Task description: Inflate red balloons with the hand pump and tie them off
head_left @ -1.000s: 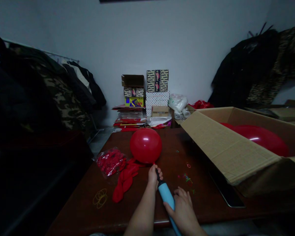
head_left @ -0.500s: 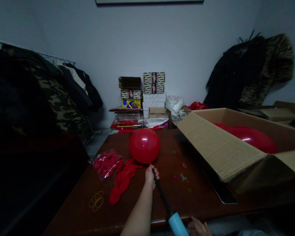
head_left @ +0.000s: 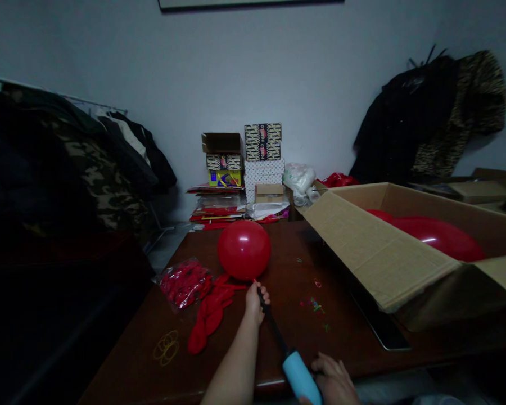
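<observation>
A round, inflated red balloon (head_left: 244, 250) sits at the far end of a black and light-blue hand balloon pump (head_left: 300, 376). My left hand (head_left: 255, 301) is closed around the black tip of the pump, just below the balloon's neck. My right hand (head_left: 335, 378) is at the blue barrel near the bottom edge, its thumb and fingers on either side and the rest cut off by the frame. Limp red balloons (head_left: 211, 315) lie to the left of my left forearm, beside a clear bag of red balloons (head_left: 185, 284).
Yellow rubber bands (head_left: 166, 347) lie on the brown table (head_left: 130, 360) at front left. Small coloured bands (head_left: 317, 306) are scattered right of the pump. An open cardboard box (head_left: 383, 253) holding red balloons (head_left: 438, 236) stands at right, beside a dark phone-like slab (head_left: 383, 326).
The blue barrel has slid forward along the black rod, toward my left hand, and my right hand has moved up with it. The balloon looks about the same size.
</observation>
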The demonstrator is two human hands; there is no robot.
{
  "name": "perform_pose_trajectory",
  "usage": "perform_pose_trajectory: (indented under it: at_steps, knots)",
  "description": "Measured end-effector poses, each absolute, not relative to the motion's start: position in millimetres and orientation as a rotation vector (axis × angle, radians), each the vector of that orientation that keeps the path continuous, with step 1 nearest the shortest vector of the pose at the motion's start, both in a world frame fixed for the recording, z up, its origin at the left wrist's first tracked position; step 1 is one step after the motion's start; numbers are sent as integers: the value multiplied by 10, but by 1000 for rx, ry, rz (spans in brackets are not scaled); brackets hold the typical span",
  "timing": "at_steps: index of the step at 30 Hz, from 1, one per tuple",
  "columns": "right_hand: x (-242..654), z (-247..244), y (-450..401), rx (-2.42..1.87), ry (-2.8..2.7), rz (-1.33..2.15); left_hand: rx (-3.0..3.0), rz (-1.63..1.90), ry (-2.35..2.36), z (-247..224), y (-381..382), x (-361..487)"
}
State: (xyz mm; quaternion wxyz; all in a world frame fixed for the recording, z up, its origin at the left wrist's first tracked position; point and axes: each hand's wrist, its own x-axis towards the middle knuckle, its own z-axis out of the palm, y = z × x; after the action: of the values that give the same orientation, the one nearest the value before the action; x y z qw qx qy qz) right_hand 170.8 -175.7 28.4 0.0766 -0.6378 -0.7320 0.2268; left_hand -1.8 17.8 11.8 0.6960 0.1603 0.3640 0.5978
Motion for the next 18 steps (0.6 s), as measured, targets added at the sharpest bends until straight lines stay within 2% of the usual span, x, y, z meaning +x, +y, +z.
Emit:
perform_pose_trajectory:
  at_steps: [8,18]
  knots:
    - [1270,673,-1185,-1892,-2044,485,334,1321,761,187,211,-45]
    - [1067,562,-994,-1945,-2019,427,372,1303,852,201,247,-86]
